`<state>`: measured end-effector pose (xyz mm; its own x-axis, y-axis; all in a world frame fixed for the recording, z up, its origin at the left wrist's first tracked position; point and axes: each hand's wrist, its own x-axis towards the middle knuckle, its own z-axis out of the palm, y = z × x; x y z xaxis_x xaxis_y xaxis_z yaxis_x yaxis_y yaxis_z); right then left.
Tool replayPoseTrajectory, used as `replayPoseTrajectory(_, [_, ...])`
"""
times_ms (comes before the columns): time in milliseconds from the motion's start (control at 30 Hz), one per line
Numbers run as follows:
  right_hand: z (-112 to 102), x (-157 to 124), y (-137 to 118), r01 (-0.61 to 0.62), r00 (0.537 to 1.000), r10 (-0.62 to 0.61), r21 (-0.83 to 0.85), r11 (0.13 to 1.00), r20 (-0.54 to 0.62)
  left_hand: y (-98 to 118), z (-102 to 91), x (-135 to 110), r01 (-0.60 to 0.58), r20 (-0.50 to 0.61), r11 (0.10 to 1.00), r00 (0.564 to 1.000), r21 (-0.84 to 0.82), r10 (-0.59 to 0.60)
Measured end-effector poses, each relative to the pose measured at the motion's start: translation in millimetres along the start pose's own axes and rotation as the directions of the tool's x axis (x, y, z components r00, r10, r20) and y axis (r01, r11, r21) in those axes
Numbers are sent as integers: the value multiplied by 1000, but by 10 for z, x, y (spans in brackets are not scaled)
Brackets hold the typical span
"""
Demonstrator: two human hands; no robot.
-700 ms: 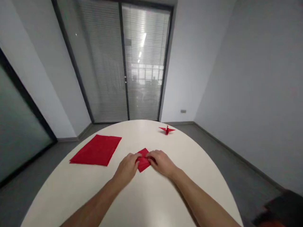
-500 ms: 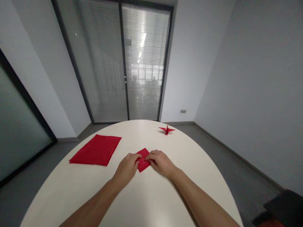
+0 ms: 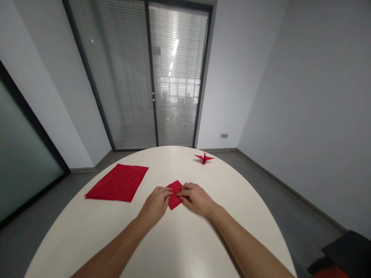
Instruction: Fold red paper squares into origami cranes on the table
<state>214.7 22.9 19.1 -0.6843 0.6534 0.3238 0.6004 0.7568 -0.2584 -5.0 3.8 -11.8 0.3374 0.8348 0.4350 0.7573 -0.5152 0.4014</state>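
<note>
A small folded square of red origami paper (image 3: 175, 201) lies on the table between my hands, one corner pointing away from me. My left hand (image 3: 156, 201) grips its left side, fingers curled over the paper. From the right, my right hand (image 3: 196, 197) pinches the paper near its middle with bent fingers. My fingers cover the square's left and right corners. A finished red paper crane (image 3: 204, 158) stands near the far right edge. To the left lies a stack of larger red paper sheets (image 3: 118, 183).
Everything rests on a round white table (image 3: 185, 247). Beyond it are a glass door with blinds (image 3: 176, 116) and a wall with a socket (image 3: 224, 136). A dark chair (image 3: 348, 251) shows at the lower right.
My right fingers have shifted very slightly left over the paper. The crane and the sheet stack stay where they were; the view has tilted a touch.
</note>
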Motion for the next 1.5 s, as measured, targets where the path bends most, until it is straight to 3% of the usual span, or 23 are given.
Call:
replayPoseTrajectory(300, [13,10,0,6,1000,-4,-45,999,28,102,-97,-23,4,33,995,999,96,-7])
replayPoseTrajectory(600, [-42,20,-101,-67,996,76,-154,986,51,145,-115,-18,-29,50,987,999,157,22])
replayPoseTrajectory(733, [16,-4,-258,-54,998,57,-91,994,27,157,-124,-13,-39,65,985,997,168,29])
replayPoseTrajectory(800, [65,-34,-344,-55,995,58,-39,998,80,158,-126,-16,-31,70,987,997,159,20])
replayPoseTrajectory(933, [114,-85,-424,-141,957,129,30,989,260,160,-128,-22,-11,78,989,997,145,0])
replayPoseTrajectory(1100, [1,-87,-413,-244,910,223,17,970,350,172,-136,-25,-13,74,989,997,146,2])
replayPoseTrajectory(1267, [-99,-78,-427,-320,871,307,-33,947,384,174,-130,-25,-21,69,986,998,164,9])
replayPoseTrajectory(1500, [-187,-114,-460,-346,857,373,-140,928,356,174,-141,-21,-23,78,983,997,184,8])
